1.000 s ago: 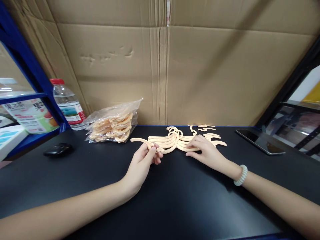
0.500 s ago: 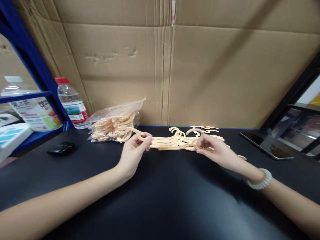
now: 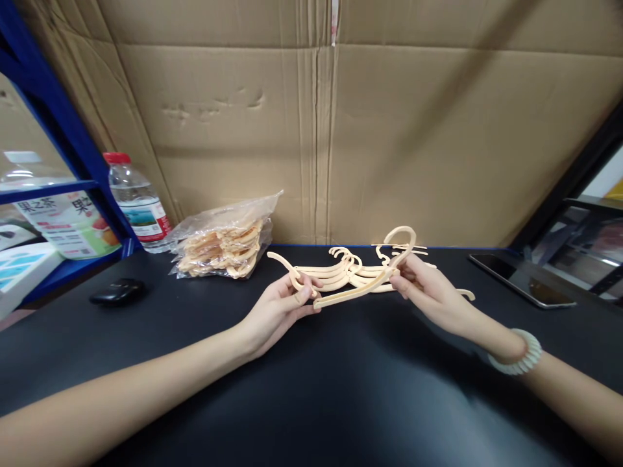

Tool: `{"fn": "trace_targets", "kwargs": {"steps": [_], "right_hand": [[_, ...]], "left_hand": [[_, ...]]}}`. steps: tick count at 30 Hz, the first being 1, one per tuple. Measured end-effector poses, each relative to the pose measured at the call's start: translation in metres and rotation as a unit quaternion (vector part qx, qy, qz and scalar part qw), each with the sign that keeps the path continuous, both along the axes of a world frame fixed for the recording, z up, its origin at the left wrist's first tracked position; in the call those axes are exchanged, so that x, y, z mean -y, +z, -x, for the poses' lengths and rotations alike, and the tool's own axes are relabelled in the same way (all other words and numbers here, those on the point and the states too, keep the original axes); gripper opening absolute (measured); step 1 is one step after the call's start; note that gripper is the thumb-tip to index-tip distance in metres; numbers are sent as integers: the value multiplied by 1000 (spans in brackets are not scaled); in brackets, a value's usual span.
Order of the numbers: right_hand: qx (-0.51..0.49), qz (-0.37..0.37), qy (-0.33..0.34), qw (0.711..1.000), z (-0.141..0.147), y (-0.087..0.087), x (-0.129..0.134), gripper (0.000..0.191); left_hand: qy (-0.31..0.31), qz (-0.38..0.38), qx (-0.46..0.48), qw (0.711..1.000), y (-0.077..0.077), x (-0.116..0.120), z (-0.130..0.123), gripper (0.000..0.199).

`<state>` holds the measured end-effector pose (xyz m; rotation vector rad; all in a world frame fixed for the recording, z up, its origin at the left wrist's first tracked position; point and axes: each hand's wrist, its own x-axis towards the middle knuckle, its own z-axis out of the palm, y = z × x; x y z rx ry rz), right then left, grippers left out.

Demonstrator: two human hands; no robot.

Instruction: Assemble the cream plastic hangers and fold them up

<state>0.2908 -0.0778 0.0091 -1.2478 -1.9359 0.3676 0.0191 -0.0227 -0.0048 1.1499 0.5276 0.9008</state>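
Observation:
My left hand (image 3: 285, 305) pinches a small curved beige piece (image 3: 282, 261) whose free end points up and left. Its fingertips are beside the left end of a beige hanger (image 3: 357, 293). My right hand (image 3: 426, 285) is closed on that hanger near the base of its hook, which stands up above the fingers. Behind the held hanger, several beige hangers (image 3: 321, 275) lie side by side on the black table (image 3: 311, 395), their hooks toward the cardboard. Part of this row is hidden by my right hand.
At the back left lies a clear plastic bag of beige pieces (image 3: 219, 250), near a red-capped bottle (image 3: 141, 207). A black mouse-like object (image 3: 118, 291) is at the left, a phone (image 3: 520, 280) at the right. Cardboard (image 3: 243, 130) stands along the back edge.
My right hand has raised the hanger off the row and tilted it, hook up. My left hand has moved right and slightly down with the curved piece, up to the hanger's left end.

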Motion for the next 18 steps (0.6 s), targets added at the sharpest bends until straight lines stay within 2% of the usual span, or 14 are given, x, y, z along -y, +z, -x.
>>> {"fn": "trace_targets", "kwargs": {"steps": [6,18], "right_hand": [[-61,-19,18,998,0,-1,1,13],[-8,-76,1,997,-1,0,4,10]], "left_hand": [[-31,5,14,999,-2,-2,1,21],[-42,18,28,999,-4,-5,2,18]]}}
